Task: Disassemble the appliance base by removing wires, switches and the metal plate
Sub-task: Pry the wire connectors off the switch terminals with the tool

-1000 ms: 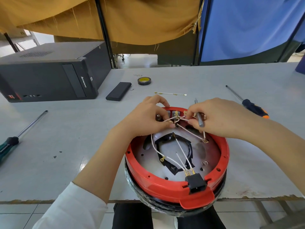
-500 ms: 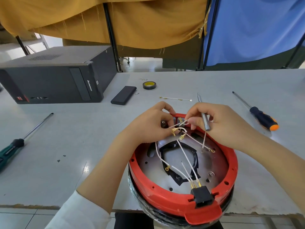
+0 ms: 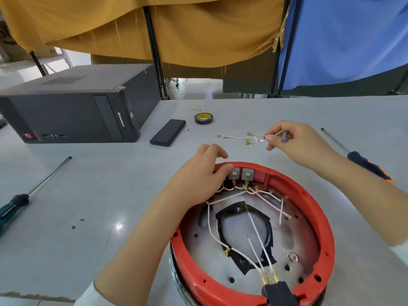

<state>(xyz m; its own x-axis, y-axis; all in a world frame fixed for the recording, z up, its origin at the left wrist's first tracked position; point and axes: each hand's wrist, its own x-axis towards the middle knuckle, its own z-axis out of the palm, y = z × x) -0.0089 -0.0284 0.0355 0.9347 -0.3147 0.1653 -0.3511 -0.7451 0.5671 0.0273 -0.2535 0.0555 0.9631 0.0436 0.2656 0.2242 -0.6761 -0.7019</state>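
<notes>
The round red appliance base lies upside down at the table's near edge, its metal plate and white wires exposed. Two grey switches sit inside the far rim. A black plug socket sits at the near rim. My left hand grips the far rim beside the switches. My right hand is above the table behind the base, pinching a loose white wire with brass terminals and holding a small grey tool. Another loose wire lies there.
A black computer tower stands at the far left. A black flat case and a roll of black tape lie behind the base. A green-handled screwdriver lies left, an orange-and-black one right.
My right hand pulled a wire free from the switches and carried it away to the table behind the base. My left hand moved from the wires to the rim.
</notes>
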